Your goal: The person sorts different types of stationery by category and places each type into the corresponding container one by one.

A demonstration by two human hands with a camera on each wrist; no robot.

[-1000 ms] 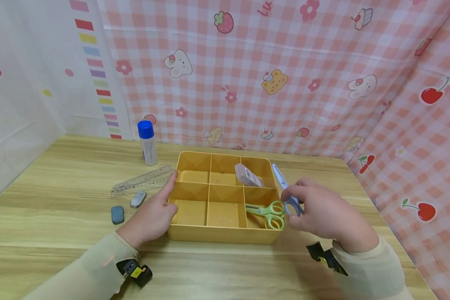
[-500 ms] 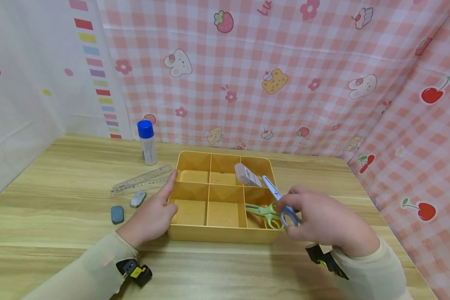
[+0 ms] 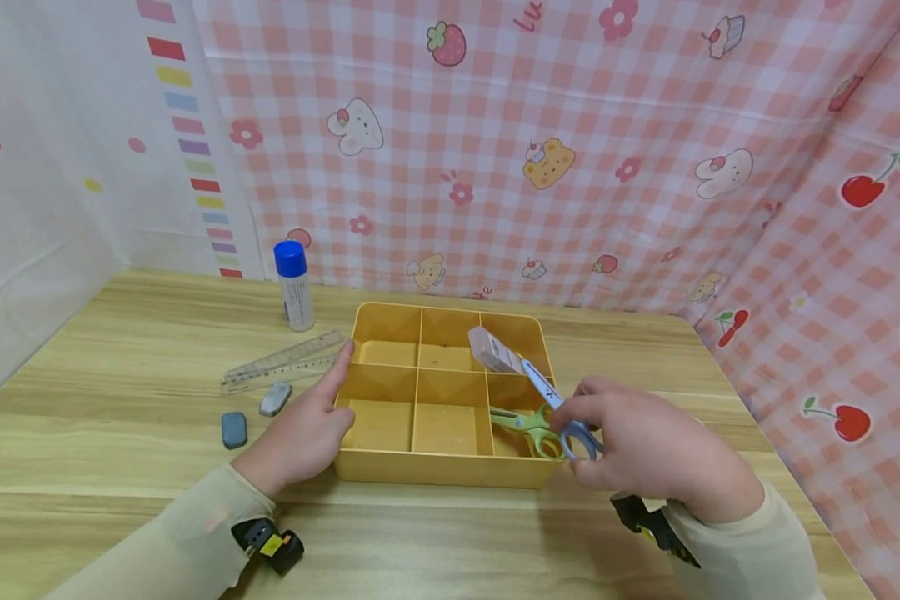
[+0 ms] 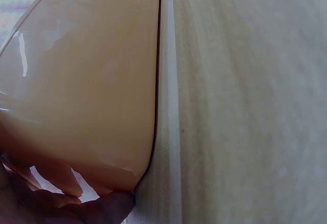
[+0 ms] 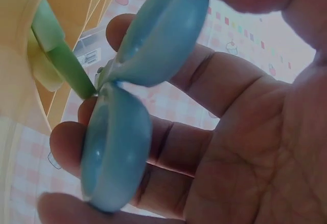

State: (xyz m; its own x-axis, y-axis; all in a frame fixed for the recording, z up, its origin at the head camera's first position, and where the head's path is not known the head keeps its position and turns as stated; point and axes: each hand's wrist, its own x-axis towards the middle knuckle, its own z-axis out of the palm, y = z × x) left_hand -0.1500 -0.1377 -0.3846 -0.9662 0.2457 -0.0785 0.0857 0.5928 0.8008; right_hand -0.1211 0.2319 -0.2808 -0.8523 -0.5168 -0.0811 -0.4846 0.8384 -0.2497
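Note:
My right hand [image 3: 645, 437] holds blue-purple scissors [image 3: 540, 385] by the handle loops, blades tilted up and left over the right side of a yellow divided box [image 3: 450, 471]. In the right wrist view, the fingers wrap behind the two blue handle loops [image 5: 120, 147]. Green scissors [image 3: 525, 421] lie in the box's front right compartment, handles at its right wall. A small translucent case [image 3: 495, 350] leans in the back right compartment. My left hand [image 3: 303, 433] rests against the box's left side; the left wrist view shows its fingertips on the outer wall [image 4: 97, 81].
Left of the box, a glue stick [image 3: 296, 287] with a blue cap stands upright. Clear rulers [image 3: 277, 360] overlap in front of it. Two small eraser-like blocks, one grey [image 3: 276, 399] and one blue-grey [image 3: 234, 430], lie near the left hand. Patterned cloth [image 3: 420, 167] hangs behind.
My right hand has carried the blue-purple scissors slightly left and down, from outside the box's right edge to above its right compartments. The left hand and box have stayed put.

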